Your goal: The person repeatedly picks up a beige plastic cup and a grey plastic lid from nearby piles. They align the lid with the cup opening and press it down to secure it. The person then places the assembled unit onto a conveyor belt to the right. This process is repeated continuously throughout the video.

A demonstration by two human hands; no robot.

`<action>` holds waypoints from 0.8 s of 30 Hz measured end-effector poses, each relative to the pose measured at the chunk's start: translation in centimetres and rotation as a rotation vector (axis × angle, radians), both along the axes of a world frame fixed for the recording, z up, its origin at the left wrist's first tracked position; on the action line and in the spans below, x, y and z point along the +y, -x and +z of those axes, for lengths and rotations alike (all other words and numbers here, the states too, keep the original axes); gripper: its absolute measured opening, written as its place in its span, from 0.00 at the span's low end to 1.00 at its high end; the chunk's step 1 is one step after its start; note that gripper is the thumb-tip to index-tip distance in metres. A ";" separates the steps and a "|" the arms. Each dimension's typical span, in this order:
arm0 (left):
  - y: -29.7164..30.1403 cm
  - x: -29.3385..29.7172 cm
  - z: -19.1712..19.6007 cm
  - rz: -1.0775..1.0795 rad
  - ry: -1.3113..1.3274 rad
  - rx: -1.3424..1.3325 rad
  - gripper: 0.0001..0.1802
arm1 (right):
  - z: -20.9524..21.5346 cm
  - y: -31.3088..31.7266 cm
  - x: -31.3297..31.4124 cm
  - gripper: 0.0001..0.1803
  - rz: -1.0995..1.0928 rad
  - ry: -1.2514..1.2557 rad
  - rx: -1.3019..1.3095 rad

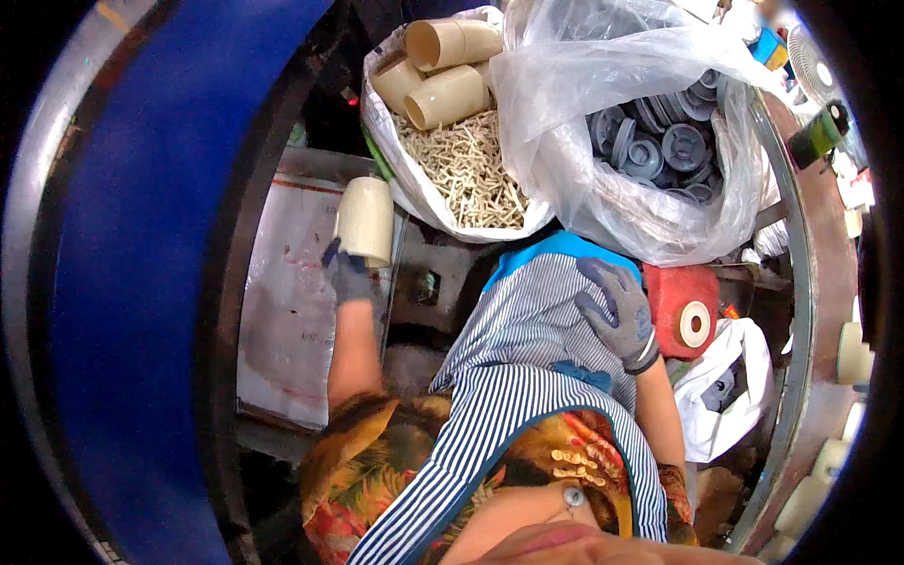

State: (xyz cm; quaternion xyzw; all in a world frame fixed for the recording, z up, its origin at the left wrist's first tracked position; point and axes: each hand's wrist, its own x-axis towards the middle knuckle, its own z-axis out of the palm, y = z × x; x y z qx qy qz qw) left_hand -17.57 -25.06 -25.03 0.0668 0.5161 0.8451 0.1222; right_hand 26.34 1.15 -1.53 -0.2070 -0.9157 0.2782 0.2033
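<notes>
My left hand (352, 275), in a dark work glove, is closed on the lower end of a beige, hollow plastic cylinder (366, 215). The cylinder stands out over a cardboard-like sheet (282, 311) on the left. My right hand (617, 309), in a grey glove, lies flat on the striped apron (527, 320) over my lap. Its fingers are spread and hold nothing. Right beside it is a red block-like thing (667, 282) with a pale ring (694, 323) on it.
Ahead stands a white sack (377, 141) with small beige pieces and several similar cylinders (452, 44). Next to it, a clear plastic bag (556, 188) holds grey round caps (684, 147). A blue belt-like surface (141, 311) runs along the left; a white bag (702, 414) sits at right.
</notes>
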 end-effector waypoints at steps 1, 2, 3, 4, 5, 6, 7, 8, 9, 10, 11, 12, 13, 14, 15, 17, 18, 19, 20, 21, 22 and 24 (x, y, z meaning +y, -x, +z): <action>-3.0 -0.3 3.8 0.014 -0.046 -0.038 0.24 | -0.6 0.2 -0.3 0.38 0.002 0.174 0.001; -5.5 -0.3 8.2 -0.027 -0.234 -0.442 0.23 | -1.4 0.7 -0.7 0.43 0.018 0.233 0.075; -6.7 -2.3 6.6 -0.179 -0.340 -0.442 0.23 | -2.0 1.7 -1.3 0.49 0.047 0.310 0.142; -7.5 -3.7 4.6 -0.343 -0.446 -0.451 0.23 | -2.6 2.5 -1.8 0.54 0.064 0.382 0.203; -8.9 -3.3 4.6 -0.414 -0.400 -0.469 0.23 | -3.5 3.0 -2.0 0.59 0.095 0.423 0.256; -11.0 -2.2 5.2 -0.489 -0.357 -0.488 0.23 | -4.2 3.6 -1.9 0.64 0.124 0.460 0.308; -13.4 -0.6 6.3 -0.568 -0.314 -0.505 0.23 | -4.6 4.0 -1.7 0.69 0.149 0.492 0.361; -16.1 0.8 7.8 -0.644 -0.270 -0.525 0.24 | -4.6 4.1 -1.6 0.74 0.164 0.501 0.385; -18.4 2.1 9.4 -0.720 -0.219 -0.545 0.24 | -3.7 4.6 -2.0 0.73 0.155 0.479 0.447; -20.0 3.1 10.5 -0.800 -0.171 -0.568 0.25 | -3.0 4.6 -2.1 0.73 0.141 0.455 0.504; -20.8 4.2 11.1 -0.924 -0.153 -0.463 0.21 | -3.5 3.8 -1.5 0.74 0.032 0.398 0.437; -20.7 5.3 11.8 -0.857 0.166 -0.080 0.21 | -3.3 2.6 -1.1 0.73 -0.046 0.352 0.399; -20.2 6.2 12.8 -0.747 0.467 0.320 0.21 | -2.6 1.6 -0.8 0.73 -0.114 0.308 0.368; -19.9 7.4 14.0 -0.598 0.748 0.723 0.21 | -2.1 0.7 -0.5 0.72 -0.181 0.264 0.336; -20.6 9.5 16.5 -0.418 0.644 0.817 0.22 | -1.9 -0.1 -0.7 0.69 -0.224 0.162 0.358; -22.9 12.1 24.5 -0.493 0.512 1.208 0.22 | -2.4 -1.0 -1.2 0.68 -0.259 0.139 0.324; -23.5 13.0 25.7 -0.652 0.418 1.328 0.23 | -2.7 -1.2 -1.6 0.67 -0.263 0.141 0.310; -24.9 14.3 27.5 -0.704 0.445 1.478 0.24 | -2.6 -0.9 -2.3 0.66 -0.303 0.053 0.253; -26.5 15.8 28.4 -0.749 0.465 1.635 0.25 | -3.5 -0.6 -3.1 0.65 -0.336 -0.001 0.289; -27.6 17.2 27.4 -0.710 0.591 1.664 0.29 | -4.2 -0.5 -3.7 0.64 -0.347 -0.078 0.258; -28.0 18.3 27.2 -0.661 0.684 1.755 0.29 | -4.7 -0.5 -4.0 0.64 -0.362 -0.154 0.227; -28.4 19.1 26.4 -0.554 0.600 1.824 0.25 | -5.4 -1.0 -3.7 0.64 -0.367 -0.056 0.254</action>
